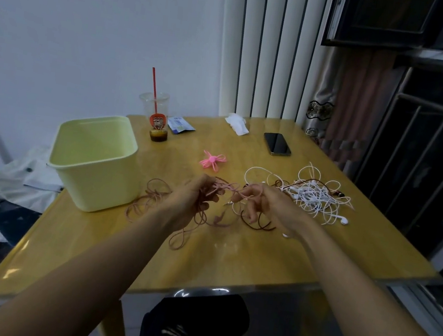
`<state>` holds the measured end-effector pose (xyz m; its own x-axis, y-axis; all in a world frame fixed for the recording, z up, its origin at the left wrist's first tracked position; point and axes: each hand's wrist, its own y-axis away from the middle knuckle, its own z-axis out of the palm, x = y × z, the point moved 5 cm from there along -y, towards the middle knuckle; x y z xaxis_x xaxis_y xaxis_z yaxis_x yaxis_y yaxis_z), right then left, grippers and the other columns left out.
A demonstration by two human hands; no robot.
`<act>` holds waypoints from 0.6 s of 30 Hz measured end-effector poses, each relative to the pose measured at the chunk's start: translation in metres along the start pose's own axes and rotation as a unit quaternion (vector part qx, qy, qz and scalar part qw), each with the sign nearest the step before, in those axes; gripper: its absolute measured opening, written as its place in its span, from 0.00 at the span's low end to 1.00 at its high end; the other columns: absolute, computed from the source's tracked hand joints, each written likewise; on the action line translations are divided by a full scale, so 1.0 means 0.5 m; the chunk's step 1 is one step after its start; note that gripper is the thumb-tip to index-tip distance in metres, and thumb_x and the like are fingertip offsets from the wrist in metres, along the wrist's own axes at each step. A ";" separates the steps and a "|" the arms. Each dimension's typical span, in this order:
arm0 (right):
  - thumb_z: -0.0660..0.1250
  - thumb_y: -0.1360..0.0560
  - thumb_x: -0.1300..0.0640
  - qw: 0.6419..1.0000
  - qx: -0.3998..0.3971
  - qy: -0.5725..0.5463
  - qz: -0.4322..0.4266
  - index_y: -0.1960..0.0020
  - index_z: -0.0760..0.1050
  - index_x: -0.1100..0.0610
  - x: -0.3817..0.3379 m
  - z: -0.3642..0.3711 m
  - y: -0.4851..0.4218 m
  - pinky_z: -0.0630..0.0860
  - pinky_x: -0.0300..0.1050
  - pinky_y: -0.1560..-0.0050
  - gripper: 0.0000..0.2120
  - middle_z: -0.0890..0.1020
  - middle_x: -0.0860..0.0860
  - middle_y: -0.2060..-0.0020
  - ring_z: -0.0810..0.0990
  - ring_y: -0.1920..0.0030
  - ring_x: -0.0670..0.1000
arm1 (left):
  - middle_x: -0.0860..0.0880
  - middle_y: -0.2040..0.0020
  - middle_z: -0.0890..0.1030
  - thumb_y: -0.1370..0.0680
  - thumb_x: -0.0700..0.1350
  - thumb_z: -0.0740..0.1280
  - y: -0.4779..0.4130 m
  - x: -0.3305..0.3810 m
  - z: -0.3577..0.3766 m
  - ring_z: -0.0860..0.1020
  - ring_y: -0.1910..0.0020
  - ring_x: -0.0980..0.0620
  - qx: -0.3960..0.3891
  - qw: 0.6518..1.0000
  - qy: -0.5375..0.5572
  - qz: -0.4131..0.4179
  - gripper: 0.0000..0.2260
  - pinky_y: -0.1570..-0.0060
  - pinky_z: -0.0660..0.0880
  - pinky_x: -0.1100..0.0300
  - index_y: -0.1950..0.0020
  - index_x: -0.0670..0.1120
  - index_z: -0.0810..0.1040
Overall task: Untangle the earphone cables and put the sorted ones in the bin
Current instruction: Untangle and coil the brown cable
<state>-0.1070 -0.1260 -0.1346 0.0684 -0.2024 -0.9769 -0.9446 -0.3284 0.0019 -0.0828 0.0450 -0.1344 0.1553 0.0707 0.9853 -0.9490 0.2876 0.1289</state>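
Note:
A pink earphone cable [154, 195] lies in loose loops on the wooden table [231, 254], and part of it is lifted between my hands. My left hand [195, 201] grips a bunch of its strands. My right hand [260, 204] pinches the same pink cable a little to the right. A dark brown cable [259, 226] loops under my right hand. A tangle of white earphone cables [313, 195] lies on the table to the right. The pale yellow bin [96, 161] stands at the left, with nothing visible inside.
A bright pink cable winder [212, 161] lies behind my hands. Further back stand a plastic cup with a red straw [154, 118], a small packet [179, 125], a crumpled tissue [236, 123] and a black phone [277, 144]. A window grille is at the right.

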 end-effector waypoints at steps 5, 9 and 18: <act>0.63 0.19 0.52 0.999 -0.040 -0.019 0.028 0.38 0.76 0.57 0.006 0.008 0.000 0.76 0.45 0.65 0.14 0.80 0.51 0.67 0.76 0.69 0.50 | 0.50 0.65 0.78 0.20 0.44 0.63 0.003 0.010 -0.003 0.74 0.65 0.56 -0.011 0.998 -0.052 0.033 0.10 0.63 0.67 0.62 0.58 0.43 0.79; 0.67 0.23 0.52 0.996 -0.059 -0.066 0.032 0.31 0.72 0.52 0.003 0.009 -0.001 0.80 0.47 0.64 0.21 0.81 0.54 0.64 0.78 0.65 0.53 | 0.50 0.65 0.76 0.20 0.44 0.63 0.005 0.020 -0.002 0.71 0.65 0.56 -0.030 0.993 -0.093 0.058 0.12 0.63 0.65 0.61 0.60 0.43 0.80; 0.69 0.24 0.62 0.996 0.015 -0.085 -0.015 0.44 0.79 0.59 0.003 -0.005 -0.006 0.76 0.40 0.75 0.09 0.81 0.52 0.63 0.70 0.76 0.45 | 0.53 0.63 0.79 0.20 0.43 0.64 0.023 0.029 0.010 0.72 0.65 0.61 -0.071 0.984 -0.148 0.063 0.10 0.63 0.65 0.64 0.58 0.46 0.83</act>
<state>-0.1034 -0.1280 -0.1356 0.0431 -0.0335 -0.9985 -0.9524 -0.3033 -0.0309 -0.0928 0.0444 -0.1181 -0.0683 -0.1607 0.9846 -0.9047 0.4261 0.0068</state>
